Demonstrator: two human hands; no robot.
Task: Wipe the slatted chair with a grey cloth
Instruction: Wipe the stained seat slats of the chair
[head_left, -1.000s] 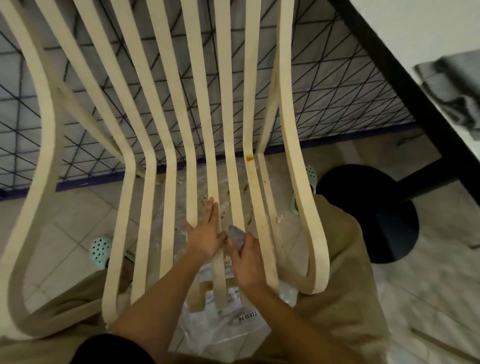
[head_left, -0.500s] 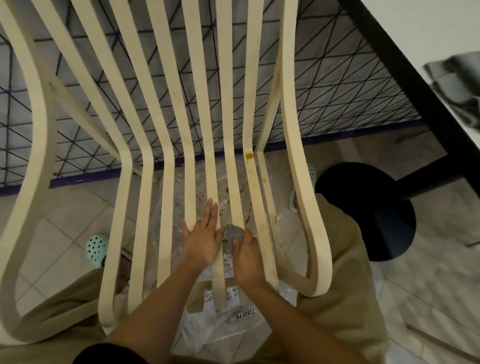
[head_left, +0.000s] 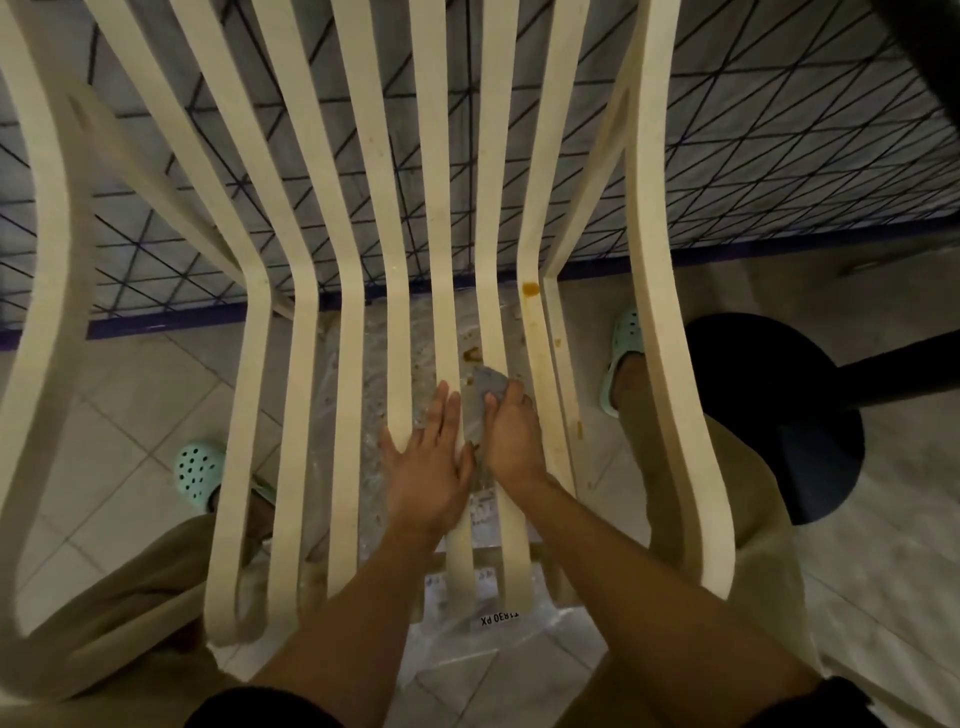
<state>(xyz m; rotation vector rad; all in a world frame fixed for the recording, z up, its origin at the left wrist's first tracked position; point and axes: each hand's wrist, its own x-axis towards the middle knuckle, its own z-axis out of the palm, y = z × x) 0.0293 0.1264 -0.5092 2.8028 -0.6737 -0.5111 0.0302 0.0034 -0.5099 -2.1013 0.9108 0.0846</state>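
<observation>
I'm pinching the grey cloth (head_left: 488, 384) in my right hand (head_left: 511, 441) against a seat slat of the slatted chair (head_left: 353, 364), left hand (head_left: 426, 467) pressing flat alongside. The small bunched cloth could be slipping through the gap.

Both bare forearms reach in from the near edge and converge. The left hand (head_left: 428, 462) lies flat, fingers straight, pointing far. Just right of it, the right hand (head_left: 511, 436) curls its fingers round a grey cloth (head_left: 488, 384).

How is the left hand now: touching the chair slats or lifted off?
Touching. The head view shows the left hand lying flat, fingers straight, across two slats of the chair, with no gap visible.
</observation>
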